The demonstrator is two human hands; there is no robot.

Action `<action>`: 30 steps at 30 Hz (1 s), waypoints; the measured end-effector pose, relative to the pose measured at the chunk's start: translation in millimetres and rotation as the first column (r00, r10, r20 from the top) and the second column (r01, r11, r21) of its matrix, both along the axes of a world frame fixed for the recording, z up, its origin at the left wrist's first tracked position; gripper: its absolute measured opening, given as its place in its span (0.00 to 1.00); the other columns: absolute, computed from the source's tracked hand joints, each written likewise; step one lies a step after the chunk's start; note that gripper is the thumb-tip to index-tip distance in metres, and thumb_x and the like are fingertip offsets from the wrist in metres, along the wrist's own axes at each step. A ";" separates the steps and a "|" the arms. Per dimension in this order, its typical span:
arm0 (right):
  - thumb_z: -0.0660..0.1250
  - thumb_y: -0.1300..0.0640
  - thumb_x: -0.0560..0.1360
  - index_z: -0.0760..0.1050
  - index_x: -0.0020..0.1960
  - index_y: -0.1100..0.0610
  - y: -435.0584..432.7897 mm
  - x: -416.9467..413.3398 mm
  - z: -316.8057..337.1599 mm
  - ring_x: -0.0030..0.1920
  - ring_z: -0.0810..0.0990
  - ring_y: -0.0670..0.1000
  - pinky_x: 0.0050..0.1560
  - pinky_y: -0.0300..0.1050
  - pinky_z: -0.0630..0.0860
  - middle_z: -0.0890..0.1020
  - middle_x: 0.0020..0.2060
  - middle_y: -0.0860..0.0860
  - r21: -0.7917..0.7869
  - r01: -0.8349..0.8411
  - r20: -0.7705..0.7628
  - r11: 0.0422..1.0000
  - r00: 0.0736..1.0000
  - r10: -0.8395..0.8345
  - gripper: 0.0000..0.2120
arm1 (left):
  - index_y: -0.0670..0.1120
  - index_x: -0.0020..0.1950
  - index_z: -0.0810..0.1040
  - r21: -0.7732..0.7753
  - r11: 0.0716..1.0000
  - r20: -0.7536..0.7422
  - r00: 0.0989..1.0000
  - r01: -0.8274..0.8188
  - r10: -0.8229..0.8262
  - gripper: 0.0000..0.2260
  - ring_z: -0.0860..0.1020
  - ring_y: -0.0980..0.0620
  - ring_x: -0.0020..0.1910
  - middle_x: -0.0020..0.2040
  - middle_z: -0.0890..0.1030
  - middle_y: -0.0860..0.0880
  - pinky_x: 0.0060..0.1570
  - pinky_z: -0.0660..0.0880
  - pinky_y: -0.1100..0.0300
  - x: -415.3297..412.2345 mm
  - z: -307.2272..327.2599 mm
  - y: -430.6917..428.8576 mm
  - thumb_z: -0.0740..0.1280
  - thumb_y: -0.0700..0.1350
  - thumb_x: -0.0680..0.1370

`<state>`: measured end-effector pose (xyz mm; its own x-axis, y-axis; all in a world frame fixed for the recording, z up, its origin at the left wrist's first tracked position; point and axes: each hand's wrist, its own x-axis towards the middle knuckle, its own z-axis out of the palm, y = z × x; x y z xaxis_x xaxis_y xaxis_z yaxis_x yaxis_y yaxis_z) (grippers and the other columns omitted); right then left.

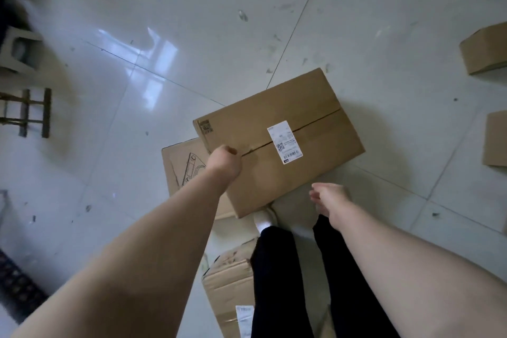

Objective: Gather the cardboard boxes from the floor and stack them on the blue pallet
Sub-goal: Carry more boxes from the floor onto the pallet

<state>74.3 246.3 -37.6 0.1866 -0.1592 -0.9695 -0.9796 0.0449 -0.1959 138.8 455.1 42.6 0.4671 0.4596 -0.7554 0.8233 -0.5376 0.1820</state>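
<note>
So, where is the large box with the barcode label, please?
The large box is mid-frame in the head view, its left edge gripped by the left hand, overlapping a printed box.

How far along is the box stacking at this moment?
Done: nothing shows as stacked; no blue pallet is clearly in view. In hand: the left hand grips the edge of the labelled box; the right hand hangs open near it. Left: the printed box under it, the box by the legs, an upper right box and a lower right box.
</note>
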 end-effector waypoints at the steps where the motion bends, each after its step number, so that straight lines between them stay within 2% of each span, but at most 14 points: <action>1: 0.64 0.59 0.76 0.77 0.38 0.55 6.7 -4.1 -11.9 0.39 0.78 0.52 0.43 0.45 0.74 0.80 0.34 0.50 0.010 0.031 -0.037 0.999 0.999 -0.031 0.09 | 0.45 0.65 0.75 0.016 0.999 -0.010 0.999 0.045 -0.045 0.15 0.77 0.41 0.61 0.61 0.78 0.42 0.61 0.76 0.46 8.6 -10.3 5.7 0.61 0.42 0.78; 4: 0.62 0.60 0.78 0.74 0.39 0.55 32.6 -14.0 -40.5 0.36 0.74 0.50 0.36 0.41 0.69 0.78 0.36 0.52 0.074 0.117 -0.113 0.990 0.988 -0.108 0.09 | 0.46 0.67 0.73 0.052 0.982 -0.045 0.983 0.180 -0.178 0.17 0.76 0.42 0.62 0.63 0.78 0.43 0.63 0.75 0.50 29.2 -43.7 21.4 0.60 0.41 0.78; 6: 0.60 0.62 0.79 0.72 0.48 0.57 55.3 -16.6 -60.4 0.42 0.74 0.52 0.39 0.43 0.69 0.76 0.45 0.54 0.135 0.140 -0.136 0.981 0.983 -0.121 0.03 | 0.46 0.70 0.71 0.078 0.953 -0.084 0.954 0.294 -0.287 0.19 0.75 0.43 0.63 0.65 0.76 0.44 0.62 0.72 0.55 40.4 -66.8 31.4 0.59 0.41 0.79; 7: 0.59 0.62 0.80 0.69 0.53 0.57 66.5 -16.4 -69.2 0.47 0.73 0.53 0.43 0.45 0.70 0.73 0.49 0.55 0.152 0.153 -0.150 0.976 0.980 -0.131 0.03 | 0.45 0.70 0.71 0.103 0.927 -0.098 0.931 0.362 -0.353 0.19 0.74 0.43 0.64 0.66 0.75 0.44 0.61 0.71 0.57 45.9 -77.2 36.2 0.59 0.41 0.79; 9: 0.60 0.60 0.80 0.68 0.61 0.57 90.4 -18.2 -87.8 0.56 0.73 0.55 0.52 0.47 0.73 0.72 0.56 0.57 0.103 0.187 -0.177 0.977 0.970 -0.167 0.10 | 0.45 0.71 0.69 0.180 0.844 -0.097 0.863 0.505 -0.495 0.20 0.69 0.42 0.67 0.68 0.71 0.43 0.62 0.68 0.53 57.8 -96.0 47.2 0.59 0.40 0.78; 11: 0.64 0.52 0.78 0.67 0.69 0.60 113.9 -21.5 -105.6 0.65 0.72 0.58 0.66 0.53 0.70 0.72 0.65 0.56 0.047 0.214 -0.248 0.976 0.949 -0.196 0.22 | 0.45 0.72 0.67 0.266 0.758 -0.086 0.798 0.595 -0.597 0.23 0.64 0.41 0.70 0.71 0.67 0.44 0.65 0.66 0.49 70.9 -113.1 60.9 0.60 0.39 0.76; 13: 0.64 0.42 0.75 0.65 0.72 0.60 133.9 -26.3 -123.1 0.69 0.69 0.59 0.69 0.54 0.67 0.70 0.69 0.56 0.066 0.241 -0.310 0.968 0.928 -0.209 0.33 | 0.45 0.73 0.64 0.342 0.692 -0.096 0.757 0.635 -0.646 0.25 0.61 0.42 0.72 0.72 0.64 0.46 0.64 0.66 0.48 84.0 -128.8 77.0 0.61 0.40 0.75; 16: 0.64 0.32 0.70 0.64 0.73 0.58 153.2 -35.6 -143.0 0.71 0.67 0.59 0.70 0.56 0.65 0.68 0.71 0.55 0.110 0.355 -0.391 0.928 0.874 -0.288 0.42 | 0.45 0.72 0.63 0.351 0.670 -0.165 0.747 0.654 -0.643 0.25 0.61 0.43 0.72 0.70 0.65 0.46 0.64 0.65 0.46 97.3 -149.0 99.7 0.61 0.42 0.75; 18: 0.63 0.33 0.72 0.63 0.74 0.56 157.1 -41.1 -150.8 0.72 0.66 0.59 0.71 0.57 0.65 0.68 0.72 0.54 0.140 0.394 -0.412 0.909 0.857 -0.308 0.39 | 0.43 0.71 0.64 0.302 0.716 -0.203 0.776 0.630 -0.597 0.23 0.62 0.40 0.71 0.70 0.67 0.43 0.67 0.64 0.46 99.0 -160.2 110.3 0.59 0.43 0.75; 20: 0.64 0.34 0.72 0.62 0.75 0.53 158.6 -44.5 -153.8 0.71 0.67 0.59 0.71 0.58 0.66 0.69 0.71 0.54 0.161 0.473 -0.433 0.866 0.823 -0.368 0.38 | 0.42 0.72 0.63 0.287 0.720 -0.208 0.775 0.631 -0.597 0.24 0.62 0.39 0.71 0.71 0.66 0.43 0.70 0.62 0.46 96.8 -168.6 115.2 0.59 0.45 0.76; 24: 0.65 0.32 0.70 0.63 0.74 0.52 160.8 -47.7 -158.9 0.70 0.69 0.59 0.72 0.59 0.63 0.70 0.70 0.56 0.180 0.590 -0.437 0.787 0.765 -0.474 0.39 | 0.44 0.69 0.62 0.329 0.712 -0.154 0.779 0.620 -0.608 0.25 0.59 0.43 0.74 0.69 0.65 0.46 0.68 0.62 0.43 104.7 -180.4 126.0 0.63 0.47 0.74; 26: 0.64 0.32 0.71 0.64 0.73 0.53 158.9 -43.9 -162.7 0.69 0.71 0.59 0.72 0.59 0.63 0.71 0.70 0.57 0.196 0.601 -0.441 0.775 0.760 -0.478 0.38 | 0.44 0.67 0.65 0.330 0.728 -0.183 0.798 0.600 -0.575 0.26 0.64 0.41 0.71 0.68 0.70 0.44 0.67 0.63 0.44 114.4 -190.4 133.3 0.61 0.51 0.72; 28: 0.62 0.33 0.73 0.64 0.73 0.53 155.1 -43.3 -169.9 0.68 0.72 0.58 0.71 0.57 0.65 0.72 0.69 0.57 0.169 0.601 -0.428 0.781 0.759 -0.491 0.36 | 0.41 0.66 0.68 0.319 0.724 -0.208 0.791 0.611 -0.576 0.24 0.70 0.38 0.65 0.64 0.74 0.39 0.64 0.65 0.49 117.1 -197.3 135.4 0.61 0.53 0.74; 30: 0.66 0.33 0.71 0.65 0.72 0.53 152.8 -46.6 -175.3 0.65 0.74 0.58 0.69 0.58 0.68 0.73 0.67 0.56 0.135 0.604 -0.388 0.785 0.762 -0.519 0.37 | 0.40 0.67 0.67 0.329 0.719 -0.208 0.790 0.612 -0.577 0.23 0.71 0.37 0.63 0.63 0.73 0.38 0.63 0.65 0.51 112.6 -196.9 133.1 0.62 0.52 0.77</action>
<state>27.8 399.1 -212.9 -0.1811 0.1048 -0.9779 -0.7648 0.6101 0.2071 251.4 588.2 -154.3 0.6805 0.3538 -0.6416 0.3138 -0.9320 -0.1811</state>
